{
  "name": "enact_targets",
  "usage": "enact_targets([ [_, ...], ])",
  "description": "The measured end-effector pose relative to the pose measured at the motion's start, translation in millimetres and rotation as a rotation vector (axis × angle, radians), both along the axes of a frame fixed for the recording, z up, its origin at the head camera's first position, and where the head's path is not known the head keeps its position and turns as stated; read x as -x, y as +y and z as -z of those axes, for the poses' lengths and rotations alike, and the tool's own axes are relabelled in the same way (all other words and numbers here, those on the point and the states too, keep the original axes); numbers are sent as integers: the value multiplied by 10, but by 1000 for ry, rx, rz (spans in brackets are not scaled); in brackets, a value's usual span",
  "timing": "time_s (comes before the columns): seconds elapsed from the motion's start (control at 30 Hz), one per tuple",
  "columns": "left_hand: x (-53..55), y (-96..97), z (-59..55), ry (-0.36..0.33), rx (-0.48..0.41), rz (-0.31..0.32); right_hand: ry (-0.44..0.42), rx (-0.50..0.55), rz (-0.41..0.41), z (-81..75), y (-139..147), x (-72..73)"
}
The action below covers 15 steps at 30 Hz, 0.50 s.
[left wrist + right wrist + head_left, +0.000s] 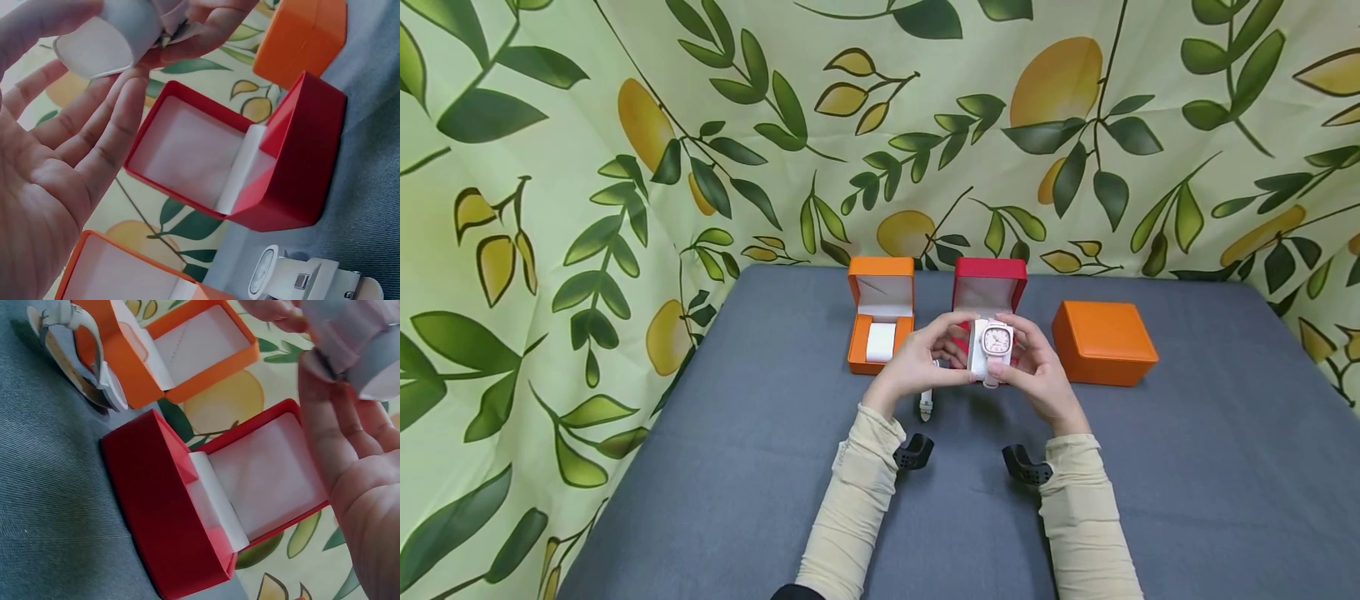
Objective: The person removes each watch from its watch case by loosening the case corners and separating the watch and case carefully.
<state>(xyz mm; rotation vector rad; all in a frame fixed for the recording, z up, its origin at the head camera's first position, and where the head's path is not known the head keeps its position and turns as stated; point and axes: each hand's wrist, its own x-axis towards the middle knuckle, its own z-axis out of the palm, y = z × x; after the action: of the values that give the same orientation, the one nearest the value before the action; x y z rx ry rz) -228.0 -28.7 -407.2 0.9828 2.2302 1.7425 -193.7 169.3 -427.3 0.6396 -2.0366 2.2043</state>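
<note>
A wristwatch with a pale square face (pixel 997 340) is wrapped around a white cushion (pixel 94 47), held up over the table. My left hand (pixel 925 357) grips the cushion at its left end between thumb and fingers. From the other side my right hand (pixel 1039 368) pinches the watch and cushion, its thumb on the strap below the dial. Just behind the hands stands an open red watch box (pixel 300 169), its lid up and no cushion showing inside. A second white watch (pixel 287 275) lies on the table beneath the left hand.
To the left, an open orange box (pixel 859 342) holds a white cushion (pixel 880 342). A closed orange box (pixel 1105 337) sits to the right. Grey cloth covers the table (pixel 737 467), and a leaf-patterned curtain (pixel 820 167) hangs behind. Black wrist mounts (pixel 914 452) jut inward from the sleeves.
</note>
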Motion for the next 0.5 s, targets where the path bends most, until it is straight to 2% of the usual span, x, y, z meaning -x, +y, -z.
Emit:
enact_targets([
  [0.17,2,6,-1,-23,39,7,6,30,-21,20,31,4],
  [0.5,-7,2,-42,17,88,-7,21,38,-6,39,38,36],
])
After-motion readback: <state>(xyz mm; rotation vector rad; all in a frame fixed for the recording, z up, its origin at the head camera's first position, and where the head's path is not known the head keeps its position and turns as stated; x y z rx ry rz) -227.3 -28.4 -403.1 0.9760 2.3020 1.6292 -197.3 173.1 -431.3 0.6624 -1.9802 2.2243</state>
